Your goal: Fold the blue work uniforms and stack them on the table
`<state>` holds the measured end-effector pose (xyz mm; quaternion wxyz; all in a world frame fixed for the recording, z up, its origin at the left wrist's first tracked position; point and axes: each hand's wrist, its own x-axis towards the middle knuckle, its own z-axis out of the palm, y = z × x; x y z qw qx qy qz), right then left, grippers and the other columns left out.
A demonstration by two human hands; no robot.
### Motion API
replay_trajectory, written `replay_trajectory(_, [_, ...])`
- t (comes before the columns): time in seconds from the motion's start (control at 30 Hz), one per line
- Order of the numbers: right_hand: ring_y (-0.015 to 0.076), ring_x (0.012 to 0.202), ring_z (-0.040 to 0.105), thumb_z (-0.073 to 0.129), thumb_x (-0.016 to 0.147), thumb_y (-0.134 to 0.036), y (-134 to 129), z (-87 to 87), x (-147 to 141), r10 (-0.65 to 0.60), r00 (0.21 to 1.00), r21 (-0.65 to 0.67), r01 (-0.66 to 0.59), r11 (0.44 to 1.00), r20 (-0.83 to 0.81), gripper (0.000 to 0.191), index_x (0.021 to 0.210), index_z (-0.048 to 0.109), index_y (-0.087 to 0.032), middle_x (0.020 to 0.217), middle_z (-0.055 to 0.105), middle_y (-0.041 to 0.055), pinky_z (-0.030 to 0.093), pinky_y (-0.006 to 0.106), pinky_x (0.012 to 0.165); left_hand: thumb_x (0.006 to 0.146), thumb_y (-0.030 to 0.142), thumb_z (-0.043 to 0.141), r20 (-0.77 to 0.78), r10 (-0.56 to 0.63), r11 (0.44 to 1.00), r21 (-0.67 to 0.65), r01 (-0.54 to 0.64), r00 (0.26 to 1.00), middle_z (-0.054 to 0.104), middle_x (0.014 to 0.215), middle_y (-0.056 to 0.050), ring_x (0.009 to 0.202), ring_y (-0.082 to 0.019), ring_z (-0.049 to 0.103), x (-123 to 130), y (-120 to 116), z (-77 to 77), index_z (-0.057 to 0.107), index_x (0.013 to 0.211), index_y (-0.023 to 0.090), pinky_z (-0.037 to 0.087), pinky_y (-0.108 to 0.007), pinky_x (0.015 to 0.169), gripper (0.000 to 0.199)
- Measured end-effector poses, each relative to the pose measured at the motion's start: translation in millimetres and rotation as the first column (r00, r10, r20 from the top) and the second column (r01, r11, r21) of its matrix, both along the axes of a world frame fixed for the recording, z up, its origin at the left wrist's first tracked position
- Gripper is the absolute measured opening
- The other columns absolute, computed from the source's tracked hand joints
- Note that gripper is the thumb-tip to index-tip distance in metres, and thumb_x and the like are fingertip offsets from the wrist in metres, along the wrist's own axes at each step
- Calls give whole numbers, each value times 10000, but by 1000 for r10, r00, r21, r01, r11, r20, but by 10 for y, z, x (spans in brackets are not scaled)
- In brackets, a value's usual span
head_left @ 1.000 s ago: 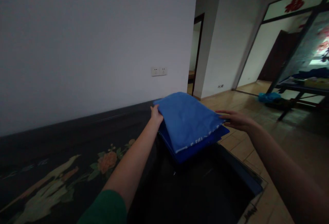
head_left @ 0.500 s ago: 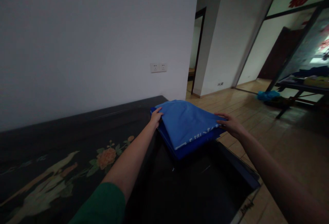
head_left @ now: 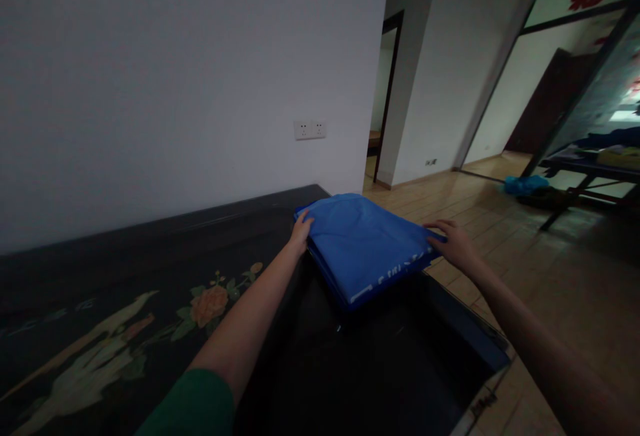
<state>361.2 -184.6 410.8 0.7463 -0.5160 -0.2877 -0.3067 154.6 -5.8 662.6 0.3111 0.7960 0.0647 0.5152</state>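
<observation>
A folded blue cloth with white lettering along its near edge lies on the far right part of a glossy black surface. At the cloth's left edge, my left hand is closed on it, fingers on top. My right hand pinches the cloth's right corner between thumb and fingers. Darker blue layers show beneath the top layer.
Behind the surface rises a pale wall with a double socket. Painted flowers decorate the black surface at left. Farther right are a tiled floor, a blue bag and a table holding several things.
The cloth's top layer has come down flatter, its near edge now closer to the layers under it. Both hands stay at its sides.
</observation>
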Motion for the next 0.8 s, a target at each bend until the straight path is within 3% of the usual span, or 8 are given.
replay_trajectory(0.07, [348,1213,514,563,850,-239,42,68,-282,-223,964,-61,234,970,148,279,1094,691,-198,1327,551,166,337,573,1065,827,96,568,-5,-22,999,-29,21,1000,668,1131,-67,845,-142,670,48,-31,98,462,1387,269,550,-266,773,595])
replay_trajectory(0.1, [350,1247,488,530,890,-287,85,98,-448,-263,933,-91,293,952,245,314,1165,667,-228,1382,517,145,292,615,1077,818,70,562,-3,-23,999,-33,23,1000,666,1131,-76,814,-138,669,71,-50,143,442,1403,259,554,-264,758,626])
replay_trajectory(0.27, [380,1354,368,658,823,-445,383,164,-1093,-153,731,-225,391,892,665,573,1367,491,-378,1467,445,70,203,744,1034,754,-51,512,39,19,999,47,-21,999,632,1213,-102,872,-155,660,177,-143,283,509,1352,204,550,-270,785,650])
replay_trajectory(0.43, [382,1356,368,665,816,-458,502,116,-1174,-180,678,-188,431,883,713,542,1334,511,-428,1434,485,42,129,774,1030,742,-65,539,74,98,980,169,-109,992,630,1218,-98,1039,-204,631,182,-97,284,601,1220,187,515,-305,896,544])
replay_trajectory(0.5, [372,1361,365,658,817,-465,482,92,-1143,-127,706,-224,382,897,697,508,1308,531,-457,1430,487,7,105,741,1073,736,-67,558,96,159,962,210,-176,983,600,1242,-131,1155,-250,569,140,-72,273,597,1178,143,484,-344,955,491])
replay_trajectory(0.57, [348,1374,351,622,845,-433,412,88,-1063,-71,759,-260,307,916,647,454,1291,546,-474,1442,465,-28,128,675,1124,727,-79,564,136,207,930,279,-238,969,500,1352,-157,1326,-293,404,96,-109,243,557,1189,122,422,-379,1034,504])
replay_trajectory(0.67, [313,1393,328,484,920,-374,254,137,-785,-126,869,-201,248,948,479,391,1298,581,-381,1464,442,-4,209,597,1146,738,-76,568,149,207,854,456,-252,967,308,1506,-129,1455,-300,112,84,-312,60,526,1220,153,273,-448,1139,536])
replay_trajectory(0.8, [320,1348,401,407,941,-380,209,209,-251,-217,957,-162,249,955,192,421,1276,612,-226,1404,515,112,303,555,1112,766,151,716,-114,163,729,683,-42,980,546,1354,-83,1389,-340,297,150,-628,-552,680,1047,242,35,-589,1159,297])
